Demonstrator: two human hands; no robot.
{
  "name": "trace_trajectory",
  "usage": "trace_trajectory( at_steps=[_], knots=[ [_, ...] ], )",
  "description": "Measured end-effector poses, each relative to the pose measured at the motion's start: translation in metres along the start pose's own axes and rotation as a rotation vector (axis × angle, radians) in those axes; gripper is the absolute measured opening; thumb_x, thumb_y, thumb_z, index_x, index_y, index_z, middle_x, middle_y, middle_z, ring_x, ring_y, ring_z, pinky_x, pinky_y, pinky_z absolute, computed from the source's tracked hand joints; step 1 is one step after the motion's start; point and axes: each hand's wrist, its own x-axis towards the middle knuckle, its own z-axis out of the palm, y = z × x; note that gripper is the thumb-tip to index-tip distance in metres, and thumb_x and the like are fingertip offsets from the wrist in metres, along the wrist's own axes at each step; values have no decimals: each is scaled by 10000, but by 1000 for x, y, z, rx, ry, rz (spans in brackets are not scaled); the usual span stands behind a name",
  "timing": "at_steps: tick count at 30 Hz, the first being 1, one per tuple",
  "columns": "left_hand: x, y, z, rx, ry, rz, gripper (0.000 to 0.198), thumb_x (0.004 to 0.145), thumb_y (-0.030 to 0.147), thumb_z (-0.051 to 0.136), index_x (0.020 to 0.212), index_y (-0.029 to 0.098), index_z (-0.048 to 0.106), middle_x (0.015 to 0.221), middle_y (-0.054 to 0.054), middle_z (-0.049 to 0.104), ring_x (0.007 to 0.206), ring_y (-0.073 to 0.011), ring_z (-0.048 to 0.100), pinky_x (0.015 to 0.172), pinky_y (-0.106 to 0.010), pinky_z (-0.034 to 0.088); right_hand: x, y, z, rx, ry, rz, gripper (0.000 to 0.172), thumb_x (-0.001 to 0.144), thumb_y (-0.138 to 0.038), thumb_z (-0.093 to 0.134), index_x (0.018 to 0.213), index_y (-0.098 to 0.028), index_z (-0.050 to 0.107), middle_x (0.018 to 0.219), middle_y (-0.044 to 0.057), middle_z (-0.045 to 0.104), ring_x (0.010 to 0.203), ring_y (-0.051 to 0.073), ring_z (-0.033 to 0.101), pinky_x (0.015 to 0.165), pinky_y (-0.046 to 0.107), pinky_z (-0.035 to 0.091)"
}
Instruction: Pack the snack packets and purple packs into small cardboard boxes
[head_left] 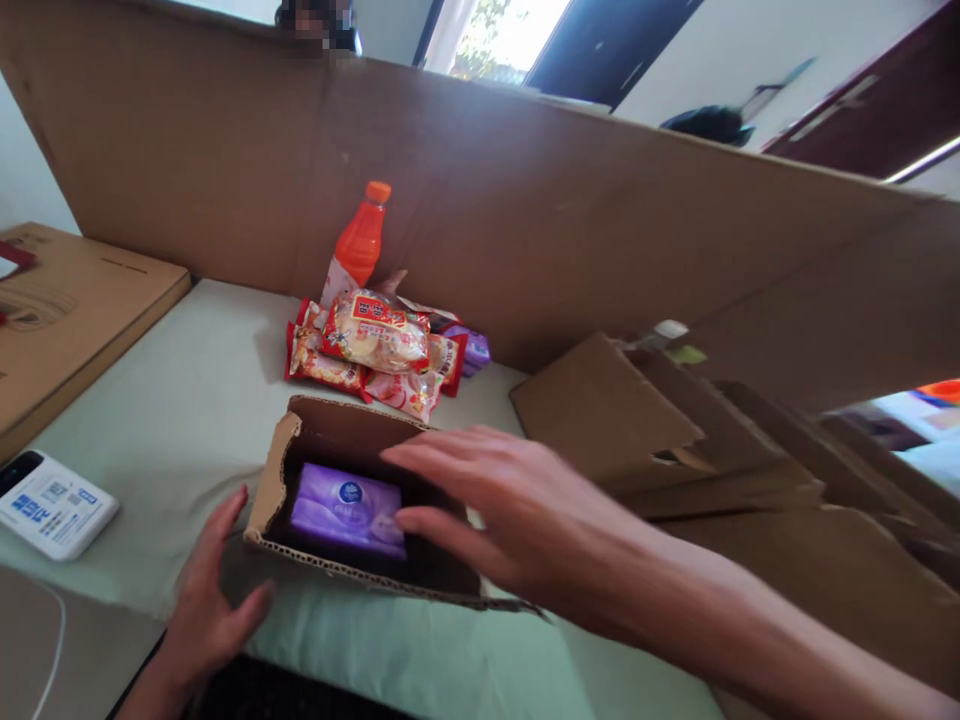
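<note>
An open cardboard box (274, 480) stands on a pale green cloth, and a purple tissue pack (349, 510) lies inside toward its left end. Over the box's right part reaches my right hand (480, 500), fingers stretched and thumb apart, with nothing in its grasp; its thumb tip overlaps the pack's right edge, and I cannot tell whether they touch. My left hand (214, 590) is spread just outside the box's left front corner, holding nothing. Behind the box sit several red and clear snack packets (375, 335), an orange drink bottle (360, 240) and another purple pack (474, 350).
A tall cardboard panel (480, 200) runs along the back. At the left lie a flat cardboard carton (82, 310) and a white device with printed codes (56, 505). Folded cardboard boxes (607, 410) crowd the right side. A white cable (56, 640) hangs at lower left.
</note>
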Motion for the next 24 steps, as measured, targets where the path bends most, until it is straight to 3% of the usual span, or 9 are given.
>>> trace_trajectory(
  at_steps=[3,5,8,12,14,16,19,22,24],
  knots=[
    [10,17,-17,-65,19,60,780,878,375,675,1563,301,309,1621,-121,373,1472,-357,390,1204,-600,336,-59,21,-10,38,304,18,305,996,-449,544,1207,-258,653,1097,79,753,948,242,727,776,376,590],
    [20,28,-26,-101,16,112,776,868,359,691,1554,310,332,1608,-112,395,1480,-351,379,1216,-592,329,-91,27,2,53,334,43,459,969,-569,544,1321,-277,587,1185,96,730,1016,259,720,754,375,604],
    [38,44,-31,-112,-15,164,762,858,354,709,1536,308,365,1471,-116,559,1420,-336,472,1199,-572,380,-111,22,43,124,334,82,724,927,-705,500,1469,-227,460,1299,149,674,1148,297,671,830,420,608],
    [58,63,-28,-108,70,211,716,901,294,672,1537,295,344,1180,-72,726,1255,-286,624,1155,-558,434,-96,5,95,219,537,123,496,989,-427,567,1428,-226,452,1225,126,698,1131,283,643,916,457,563],
    [63,68,-27,-68,136,170,694,918,294,657,1536,280,342,1106,-52,741,1173,-261,670,1112,-524,481,-86,-1,108,239,661,173,415,986,-276,568,1386,-236,465,1104,99,723,1046,269,646,878,446,562],
    [65,70,-26,36,168,124,659,916,327,666,1512,261,393,1129,-57,733,1112,-250,692,1077,-497,514,-80,-2,112,248,737,227,414,975,-232,576,1375,-247,470,1039,87,716,983,258,646,828,421,564],
    [65,69,-27,154,154,98,601,921,369,659,1474,244,460,1197,-79,702,1089,-245,690,1056,-485,528,-74,4,110,209,791,311,564,948,-289,628,1465,-256,403,1304,157,613,1155,306,611,898,475,547],
    [68,70,-25,144,136,111,575,933,349,638,1472,271,453,1319,-92,622,1168,-246,643,1051,-470,530,-66,16,106,201,766,345,851,913,-409,670,1593,-240,187,1555,211,383,1378,378,459,1020,565,480],
    [71,72,-24,139,139,134,577,927,328,645,1470,289,452,1436,-99,527,1240,-256,598,1062,-467,523,-61,22,106,259,708,287,862,924,-419,653,1599,-222,156,1488,200,475,1355,356,491,1035,558,473]
  ],
)
